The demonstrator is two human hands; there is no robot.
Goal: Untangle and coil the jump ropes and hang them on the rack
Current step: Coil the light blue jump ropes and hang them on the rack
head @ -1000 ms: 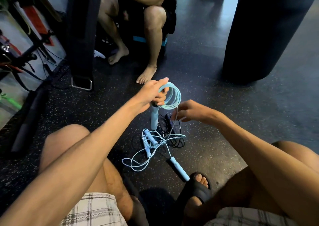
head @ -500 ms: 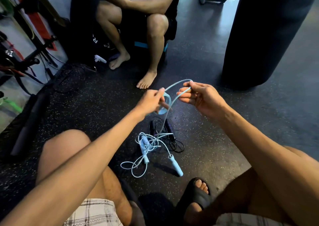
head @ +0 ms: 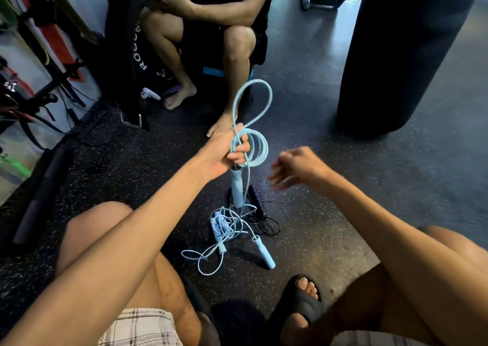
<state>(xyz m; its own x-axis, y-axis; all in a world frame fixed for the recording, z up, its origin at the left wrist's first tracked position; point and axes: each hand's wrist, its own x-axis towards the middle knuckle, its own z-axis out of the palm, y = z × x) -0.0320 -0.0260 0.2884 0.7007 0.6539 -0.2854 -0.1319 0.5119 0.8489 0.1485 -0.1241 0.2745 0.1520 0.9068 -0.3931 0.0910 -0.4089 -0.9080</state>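
Observation:
My left hand [head: 229,152] grips a coil of light blue jump rope [head: 257,148] together with its blue handle [head: 237,188], which hangs down below the fist. A fresh loop [head: 265,92] of the same rope stands up above the coil. From the coil the rope runs down to a second blue handle [head: 264,252] on the floor. My right hand [head: 295,167] hovers to the right of the coil, blurred, fingers loosely bent, holding nothing. On the floor lies a tangle of another pale blue rope [head: 224,229] and a black rope [head: 261,213].
A seated barefoot person [head: 232,49] is right behind the coil. A black punching bag [head: 406,55] stands at the right. Gym gear and a rack [head: 39,81] line the left wall. My knees and a black sandal [head: 298,303] frame the rope pile on the speckled floor.
My right hand let go of the rope loop and dropped back to the right. The loop now stands above the coil in my left hand, and the hanging handle is in view again.

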